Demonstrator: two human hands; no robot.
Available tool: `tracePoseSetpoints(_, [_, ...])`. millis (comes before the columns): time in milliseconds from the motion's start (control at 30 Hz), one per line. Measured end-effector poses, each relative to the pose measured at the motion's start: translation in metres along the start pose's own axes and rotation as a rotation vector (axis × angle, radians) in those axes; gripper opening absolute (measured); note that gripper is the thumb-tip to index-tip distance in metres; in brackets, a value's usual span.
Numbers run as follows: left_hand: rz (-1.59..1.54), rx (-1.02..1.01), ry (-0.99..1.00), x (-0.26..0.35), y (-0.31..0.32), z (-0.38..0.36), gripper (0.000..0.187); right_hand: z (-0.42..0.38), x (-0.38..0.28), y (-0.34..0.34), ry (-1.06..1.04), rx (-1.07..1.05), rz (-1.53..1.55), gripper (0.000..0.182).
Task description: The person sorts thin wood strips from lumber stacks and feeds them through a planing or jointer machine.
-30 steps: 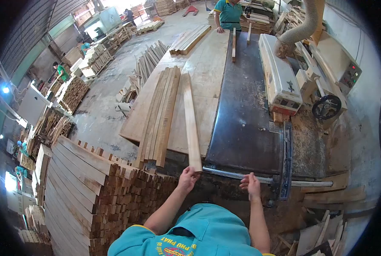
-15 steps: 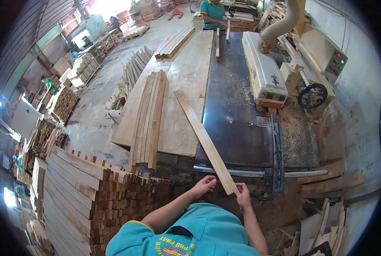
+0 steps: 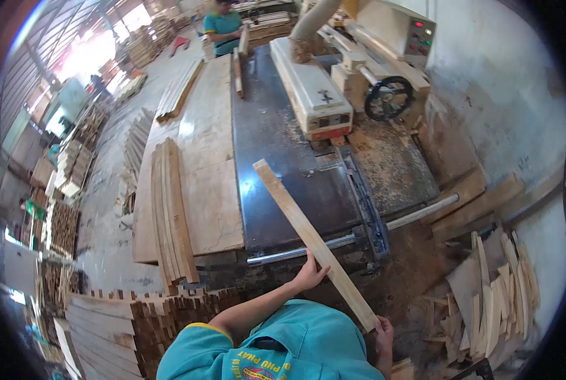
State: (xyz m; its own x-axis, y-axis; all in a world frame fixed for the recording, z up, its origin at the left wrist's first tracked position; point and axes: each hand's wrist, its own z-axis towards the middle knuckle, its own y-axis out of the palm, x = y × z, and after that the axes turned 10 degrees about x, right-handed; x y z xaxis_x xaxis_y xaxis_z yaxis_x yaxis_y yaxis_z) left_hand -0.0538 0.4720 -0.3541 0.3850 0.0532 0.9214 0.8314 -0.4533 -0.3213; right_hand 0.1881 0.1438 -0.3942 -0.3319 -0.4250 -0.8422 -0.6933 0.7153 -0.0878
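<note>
A long, pale wooden board slants in front of me, its far end over the dark metal machine table. My right hand is closed round the board's near end, with the fingertips at its edge. Against the board's left edge, nearer its middle, my left hand grips with thumb and fingers; part of the fingers is hidden. Beyond the board stands the pale machine housing with a black handwheel.
Several boards lie on the plywood table at left. A big timber stack stands at lower left, offcuts at right. A metal rail edges the machine table. A co-worker stands at the far end beside upright wood pieces.
My view has turned to the right. The board has swung over the machine table, and my left hand has come onto its edge. My right hand still holds the near end, now further right.
</note>
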Motion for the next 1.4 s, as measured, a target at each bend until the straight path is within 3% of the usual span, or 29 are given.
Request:
tracePoseSetpoints(133, [0.092,-0.007,0.031,0.018,0.034,0.020,0.091,-0.033,-0.002,-0.006,0.086,0.082,0.106,0.027])
tracePoseSetpoints(233, [0.173,0.064,0.076,0.028,0.057,0.030,0.091,-0.040,0.009,-0.010,0.048,0.098,-0.004,0.031])
tracePoseSetpoints(467, [0.143,0.006,0.168,0.042,0.080,0.053,0.091,-0.026,0.045,-0.018,-0.074,0.169,-0.011,0.035])
tracePoseSetpoints(533, [0.204,-0.056,0.103,0.049,0.082,0.058,0.091,-0.027,0.040,-0.015,-0.066,0.187,0.002,0.036])
tracePoseSetpoints(800, [0.149,-0.021,0.146,0.051,0.102,0.072,0.092,-0.035,-0.005,-0.011,0.031,0.167,0.244,0.039])
tracePoseSetpoints(1033, [0.308,0.016,0.171,0.053,0.098,0.093,0.092,-0.025,-0.017,0.004,-0.007,0.124,0.193,0.043])
tracePoseSetpoints(1400, [0.416,0.126,0.167,0.052,0.060,0.192,0.093,0.046,-0.048,0.079,-0.012,0.075,0.259,0.042])
